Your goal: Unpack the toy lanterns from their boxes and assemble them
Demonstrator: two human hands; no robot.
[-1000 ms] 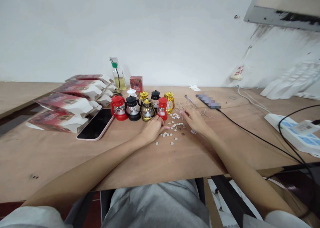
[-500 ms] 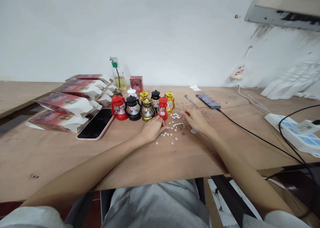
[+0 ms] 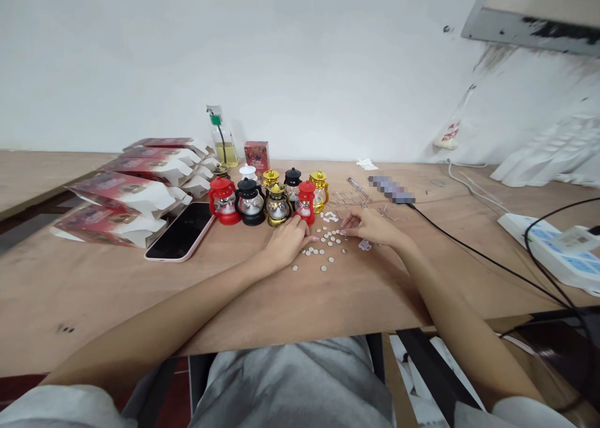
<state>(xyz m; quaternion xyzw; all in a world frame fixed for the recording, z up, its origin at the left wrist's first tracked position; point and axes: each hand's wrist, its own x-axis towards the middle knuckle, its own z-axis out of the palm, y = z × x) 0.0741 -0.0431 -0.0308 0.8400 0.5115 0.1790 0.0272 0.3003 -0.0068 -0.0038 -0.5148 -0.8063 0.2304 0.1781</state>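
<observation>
Several small round silver discs that look like button cells [image 3: 331, 233] lie scattered on the wooden table between my hands. My left hand [image 3: 289, 238] rests beside them, fingers curled, just in front of the small red lantern [image 3: 305, 204]; whatever its fingers may hold is hidden. Over the right edge of the discs, my right hand [image 3: 367, 227] has its thumb and fingertips pinched low together. Anything between those fingertips is too small to make out. Small white pieces [image 3: 329, 217] lie just beyond the discs, and a small clear piece [image 3: 364, 245] sits below my right hand.
More lanterns, including a black one [image 3: 250, 204] and a gold one [image 3: 320, 194], stand behind my left hand. A pink-edged phone [image 3: 182, 231] and red-white boxes [image 3: 126, 194] lie left. Thin wire pieces [image 3: 349, 197], a cabled phone [image 3: 392, 189] and a power strip [image 3: 548, 247] are right.
My right hand has moved slightly down and toward the discs, its fingertips now lower over their right edge. My left hand has stayed in place.
</observation>
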